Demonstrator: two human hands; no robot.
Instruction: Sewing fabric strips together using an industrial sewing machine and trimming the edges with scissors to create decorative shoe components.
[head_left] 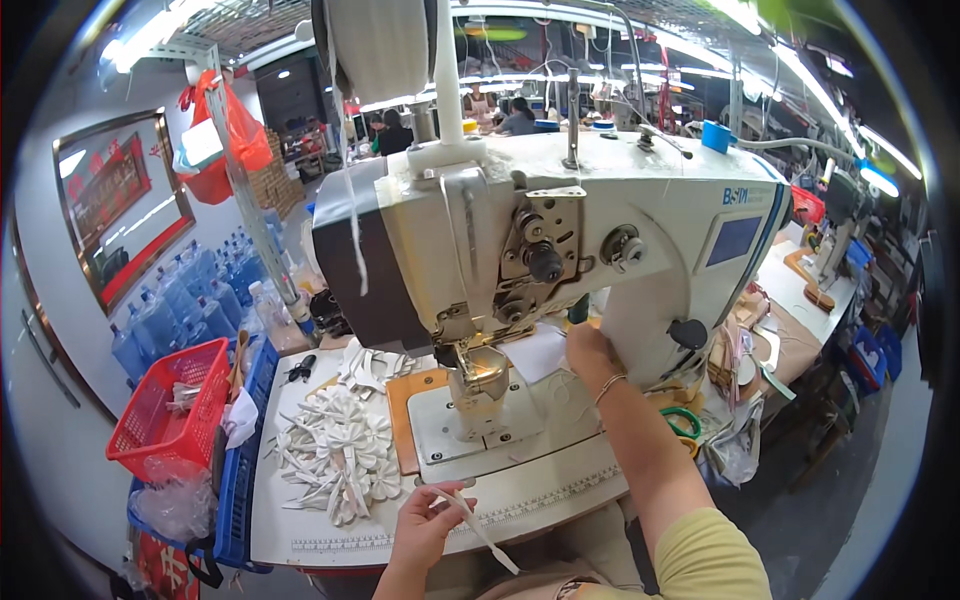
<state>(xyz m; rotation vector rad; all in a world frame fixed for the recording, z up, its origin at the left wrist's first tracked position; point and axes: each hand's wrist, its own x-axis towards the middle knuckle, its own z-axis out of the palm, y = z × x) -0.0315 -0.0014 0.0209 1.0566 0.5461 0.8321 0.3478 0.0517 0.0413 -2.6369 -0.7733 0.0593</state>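
Note:
My left hand (422, 528) pinches a narrow white strip (480, 530) with a broader end, just in front of the table's near edge. My right hand (590, 350) reaches under the arm of a white industrial sewing machine (640, 260). Its fingers are hidden, close to a dark green object (578, 310). A white sheet (538, 354) lies to the left of that hand. Left of the needle area, many white cut pieces (340, 450) are heaped on the white table (275, 520). The metal needle plate (470, 425) sits below the presser foot.
A printed ruler strip (540, 507) runs along the table front. Green-handled scissors (682, 422) and scraps lie right of the machine. At the left stand a red basket (175, 400) and a blue crate (262, 380). Water bottles (190, 300) line the wall; other people sit far behind.

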